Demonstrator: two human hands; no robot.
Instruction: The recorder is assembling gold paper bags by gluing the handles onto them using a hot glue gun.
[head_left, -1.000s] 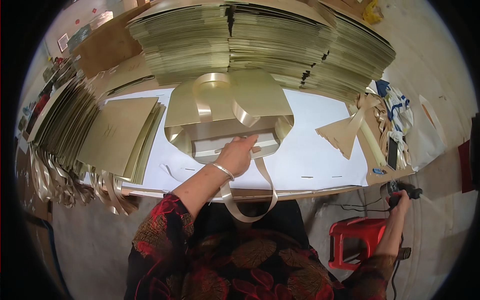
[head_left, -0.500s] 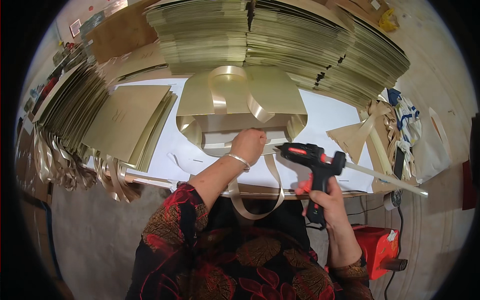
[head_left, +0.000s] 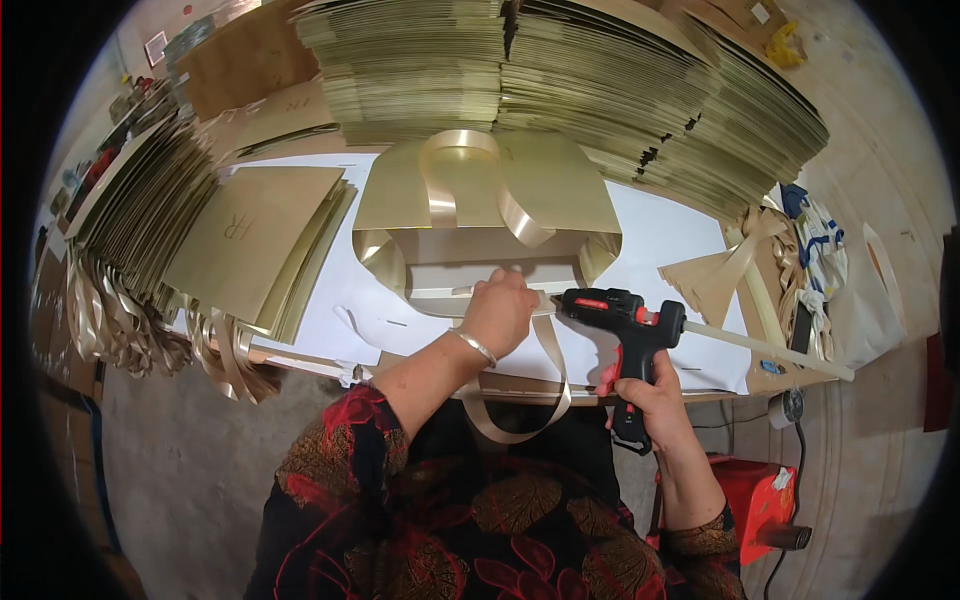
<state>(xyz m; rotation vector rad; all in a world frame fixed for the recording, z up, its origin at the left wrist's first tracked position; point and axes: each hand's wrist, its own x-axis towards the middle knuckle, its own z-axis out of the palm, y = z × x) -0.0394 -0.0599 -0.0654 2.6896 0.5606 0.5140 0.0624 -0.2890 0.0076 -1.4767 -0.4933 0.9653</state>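
Observation:
A gold paper bag [head_left: 480,190] lies on the table before me, its mouth toward me and its pale inside showing. A shiny ribbon handle [head_left: 515,215] loops over its upper panel; another ribbon loop [head_left: 480,415] hangs from the near rim over the table edge. My left hand [head_left: 503,312], fingers curled, presses at the near rim; what lies under its fingertips is hidden. My right hand [head_left: 650,400] grips a black and red glue gun [head_left: 640,335] by its handle. The gun's nozzle points left, close beside my left hand at the rim. A long pale glue stick [head_left: 765,350] sticks out behind.
Tall stacks of flat gold bags [head_left: 600,90] stand at the back. More bags with ribbons [head_left: 235,240] lie at the left. Loose ribbons [head_left: 745,250] and a brown card piece lie at the right. A red box [head_left: 750,500] stands below the table, near a black cord.
My left hand has shifted slightly toward me at the near rim, its fingers now more tilted. The glue gun stays nearly in place, nozzle near the rim. The whole view has shifted a little.

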